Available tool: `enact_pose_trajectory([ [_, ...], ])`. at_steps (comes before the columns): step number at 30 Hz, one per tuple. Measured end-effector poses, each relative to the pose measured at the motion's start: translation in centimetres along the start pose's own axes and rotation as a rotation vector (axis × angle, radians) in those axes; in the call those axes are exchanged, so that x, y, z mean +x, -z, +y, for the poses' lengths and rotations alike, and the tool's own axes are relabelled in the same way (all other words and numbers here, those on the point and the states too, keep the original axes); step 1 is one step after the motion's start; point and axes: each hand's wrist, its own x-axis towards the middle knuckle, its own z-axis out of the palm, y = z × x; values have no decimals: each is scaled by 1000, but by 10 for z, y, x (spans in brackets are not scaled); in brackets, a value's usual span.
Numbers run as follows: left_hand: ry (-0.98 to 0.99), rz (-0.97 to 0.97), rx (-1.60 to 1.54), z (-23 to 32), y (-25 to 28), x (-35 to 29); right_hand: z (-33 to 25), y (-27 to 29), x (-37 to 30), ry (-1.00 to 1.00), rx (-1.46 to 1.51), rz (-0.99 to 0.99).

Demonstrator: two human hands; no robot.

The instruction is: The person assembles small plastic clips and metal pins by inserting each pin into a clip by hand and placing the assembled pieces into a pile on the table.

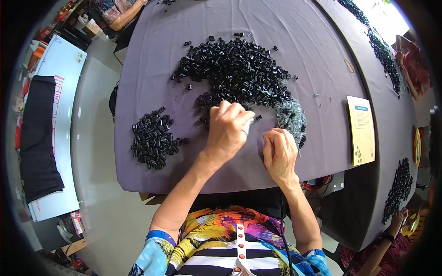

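Observation:
My left hand (228, 131) is closed at the near edge of a big heap of small black plastic pieces (237, 69). Its fingertips are hidden, so what they hold does not show. Something whitish (248, 125) sits at its fingers, perhaps a wrap or a small piece. A single black piece (258, 117) lies between the two hands. My right hand (282, 154), thumb and fingers curled together, rests beside a pile of thin, pale translucent pieces (291, 117). Anything in its pinch is too small to make out. A smaller pile of black pieces (154, 140) lies to the left.
A grey-purple cloth (322, 156) covers the table. A yellow booklet (360, 131) and a rubber band (349, 66) lie at the right. Other people with black piles (398, 188) are along the right side; another person's arm (128, 16) is at the far left.

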Motion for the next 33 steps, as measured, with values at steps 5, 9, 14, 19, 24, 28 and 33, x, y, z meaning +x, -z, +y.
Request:
enact_pose_trajectory([
  [5, -22, -57, 151, 15, -22, 9, -2, 6, 0, -2, 48, 78],
  [9, -17, -181, 242, 18, -21, 8, -1, 2, -1, 0, 71, 78],
  [14, -81, -179, 277, 21, -21, 8, -4, 4, 1, -13, 66, 98],
  [19, 143, 84, -194, 30, -14, 0, -5, 6, 0, -70, 122, 73],
  [24, 493, -23, -716, 38, 8, -25, -23, 2, 2, -176, 384, 61],
  [28, 810, 27, -1101, 36, 11, -47, -26, -7, -5, -204, 497, -8],
  [33, 867, 82, -1206, 31, 9, -63, -29, -6, -3, -143, 473, -61],
])
